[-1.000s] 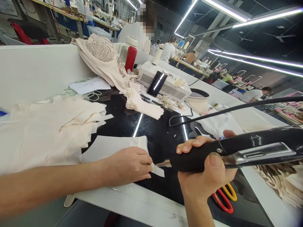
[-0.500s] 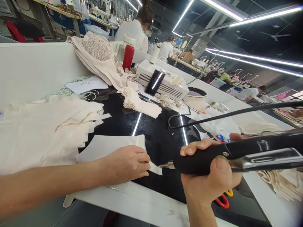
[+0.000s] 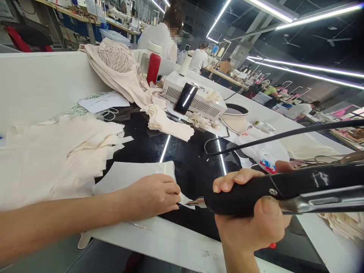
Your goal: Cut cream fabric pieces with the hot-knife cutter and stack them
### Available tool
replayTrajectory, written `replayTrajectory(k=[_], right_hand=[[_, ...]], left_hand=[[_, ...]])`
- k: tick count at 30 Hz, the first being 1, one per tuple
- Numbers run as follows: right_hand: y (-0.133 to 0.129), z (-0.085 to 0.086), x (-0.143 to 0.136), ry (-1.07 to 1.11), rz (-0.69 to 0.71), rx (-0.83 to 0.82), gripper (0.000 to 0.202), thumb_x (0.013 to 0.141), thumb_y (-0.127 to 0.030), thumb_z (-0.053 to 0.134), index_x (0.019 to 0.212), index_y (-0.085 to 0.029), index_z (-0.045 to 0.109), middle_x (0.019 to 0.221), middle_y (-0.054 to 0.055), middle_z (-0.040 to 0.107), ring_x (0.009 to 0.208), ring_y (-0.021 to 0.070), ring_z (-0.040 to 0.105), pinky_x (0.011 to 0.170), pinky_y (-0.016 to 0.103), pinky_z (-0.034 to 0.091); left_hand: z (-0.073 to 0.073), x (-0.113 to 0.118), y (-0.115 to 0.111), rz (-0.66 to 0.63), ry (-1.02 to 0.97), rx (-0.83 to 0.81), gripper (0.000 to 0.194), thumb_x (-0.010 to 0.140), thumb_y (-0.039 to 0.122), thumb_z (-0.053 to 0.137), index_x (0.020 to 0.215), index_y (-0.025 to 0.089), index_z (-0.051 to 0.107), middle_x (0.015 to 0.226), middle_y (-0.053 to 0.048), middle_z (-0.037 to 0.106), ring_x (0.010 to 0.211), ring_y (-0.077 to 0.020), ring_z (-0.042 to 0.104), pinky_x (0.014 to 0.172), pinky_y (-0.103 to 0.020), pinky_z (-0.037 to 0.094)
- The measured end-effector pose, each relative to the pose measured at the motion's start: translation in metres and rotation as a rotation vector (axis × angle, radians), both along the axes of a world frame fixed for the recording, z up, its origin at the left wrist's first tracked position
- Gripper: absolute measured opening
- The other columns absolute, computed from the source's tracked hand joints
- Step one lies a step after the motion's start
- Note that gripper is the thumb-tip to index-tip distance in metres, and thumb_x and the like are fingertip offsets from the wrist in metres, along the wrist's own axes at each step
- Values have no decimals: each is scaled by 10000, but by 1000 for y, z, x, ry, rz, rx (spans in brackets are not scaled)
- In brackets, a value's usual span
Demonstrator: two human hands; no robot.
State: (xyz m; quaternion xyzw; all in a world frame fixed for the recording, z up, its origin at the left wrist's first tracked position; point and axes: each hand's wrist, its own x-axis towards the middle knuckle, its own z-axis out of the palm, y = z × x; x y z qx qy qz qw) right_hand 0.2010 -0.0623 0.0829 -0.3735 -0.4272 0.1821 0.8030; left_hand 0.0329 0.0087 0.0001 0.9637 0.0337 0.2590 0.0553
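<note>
My left hand [image 3: 157,195] rests on a pale, curved fabric piece [image 3: 125,174] near the front edge of the black table top. Its fingers are pressed together at the piece's right end, where a cream strip [image 3: 169,169] runs along the edge. My right hand [image 3: 250,212] is wrapped round a black corded hand tool [image 3: 241,192] with a silver lever on its side. The tool's pointed metal tip [image 3: 196,203] reaches the small corner of fabric just right of my left fingers. Whether the tip touches it is hard to tell.
Cream fabric pieces [image 3: 57,159] are heaped at the left. Behind lie a cut stack [image 3: 167,123], a phone [image 3: 185,98] leaning on a white vented box [image 3: 207,102], and a red bottle [image 3: 153,68]. The tool's black cable [image 3: 284,137] arches across the right side.
My right hand has moved the tool slightly left and down, bringing its tip closer to my left fingers. The scissor handles under my right hand are now mostly hidden. My left hand stays put.
</note>
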Motion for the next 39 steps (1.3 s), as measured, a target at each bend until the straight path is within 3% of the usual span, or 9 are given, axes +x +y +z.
replayTrajectory(k=[7,18,25,30,34,39], right_hand=[[1,-5,-3,-7,12,-18,395,827,-271,753,1201,-291,627,783,-56,641,562,119,575,495,259,546],[-7,-3,8,-10,-37,-24,470,781,-335,817,1209,-284,630,768,-60,651,552,127,572,475,264,556],[-3,-5,5,-15,-35,-31,416,795,-255,757,1189,-278,623,771,-57,654,540,125,576,473,267,555],[0,-7,11,-36,-35,-16,449,816,-245,733,1243,-280,601,780,-58,656,545,126,594,490,271,557],[10,-11,25,-47,-52,-7,470,826,-239,747,1265,-279,582,801,-51,664,567,130,612,519,282,568],[24,-13,40,-25,-91,11,365,839,-279,764,1159,-265,588,814,-53,650,579,124,598,524,271,545]], left_hand=[[-2,0,-1,-1,-13,-9,127,1061,217,600,989,150,681,944,-34,691,892,-169,648,923,-319,523],[2,0,0,0,-1,18,142,1062,209,598,954,160,676,932,-37,704,889,-162,663,923,-312,546],[4,-3,0,-19,-28,-59,209,1090,197,529,1008,135,711,1010,-69,728,981,-184,689,975,-328,552],[13,-14,15,116,-81,-234,275,1116,235,471,1114,140,728,1157,-83,739,1069,-190,697,982,-317,570],[17,-27,24,183,35,-237,293,1113,223,453,1150,163,737,1185,-72,742,1073,-203,696,964,-332,573],[28,-33,9,219,189,-237,283,1084,169,459,1120,174,740,1146,-70,727,1009,-209,680,875,-329,563]])
